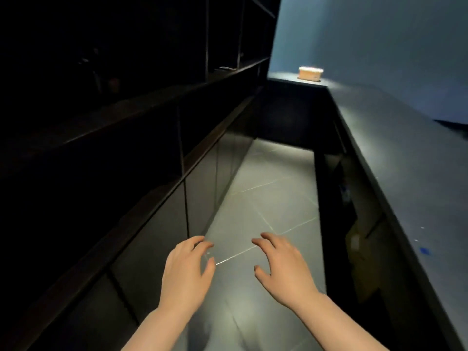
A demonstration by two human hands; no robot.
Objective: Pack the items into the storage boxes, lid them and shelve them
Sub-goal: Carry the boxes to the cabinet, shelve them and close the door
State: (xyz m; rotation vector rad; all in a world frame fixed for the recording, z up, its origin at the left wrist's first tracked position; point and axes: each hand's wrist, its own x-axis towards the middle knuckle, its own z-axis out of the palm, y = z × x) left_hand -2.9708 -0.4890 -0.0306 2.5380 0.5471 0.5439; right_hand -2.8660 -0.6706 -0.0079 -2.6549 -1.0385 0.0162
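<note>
A narrow aisle of grey tiled floor (pixel 268 198) runs away from the person, pale grout lines crossing it at a slant. On the left stands a tall dark shelving unit (pixel 121 117) with open compartments above and glossy dark cabinet fronts below; its insides are too dim to make out. On the right a long dark grey table (pixel 405 158) stretches from near to far, with small blue marks on its near right part. Behind it rises a blue wall (pixel 379 41).

At the far end of the table, near the wall, sits a small tan oblong storage box (pixel 310 72), upright, its long axis lying left to right across the table's end. Whether it carries a lid is unclear at this range.

Both bare hands hang over the floor in the near middle, well apart from the box. The left hand (pixel 186 267) and the right hand (pixel 282 262) have fingers loosely spread and gently curved, palms down, holding nothing, a gap between them.
</note>
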